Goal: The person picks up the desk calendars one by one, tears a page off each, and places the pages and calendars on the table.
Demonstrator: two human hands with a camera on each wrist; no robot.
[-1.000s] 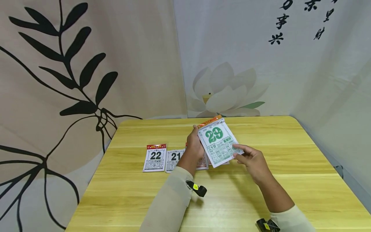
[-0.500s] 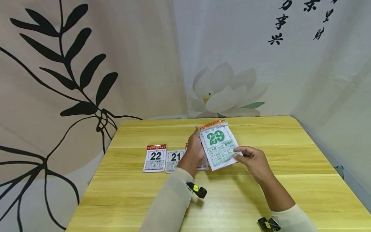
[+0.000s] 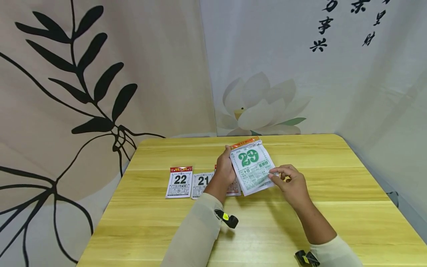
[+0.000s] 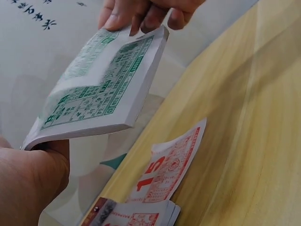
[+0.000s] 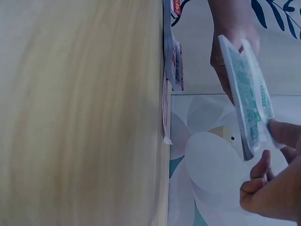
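A tear-off calendar pad [image 3: 248, 174] with a big green 29 and an orange top band is held above the table, tilted. My left hand [image 3: 225, 167] grips it along its left side, the fingers hidden behind it. At the lower right corner my right hand [image 3: 291, 185] pinches the top sheet [image 5: 263, 94] between thumb and fingers. That sheet is bent up off the pages below, and green print shows beneath it in the left wrist view. Its upper end is still joined to the pad.
Left of the hands lie a calendar pad marked 22 [image 3: 179, 182] and a sheet or pad marked 21 [image 3: 201, 181]. Another pad [image 3: 233, 189] is partly hidden by my left arm. A loose-looking red 15 sheet [image 4: 164, 165] lies beside it on the wooden table [image 3: 150, 237].
The pad has come slightly lower and nearer. My right hand has lifted the lower corner of the 29 sheet away from the pages beneath; my left hand keeps its grip.
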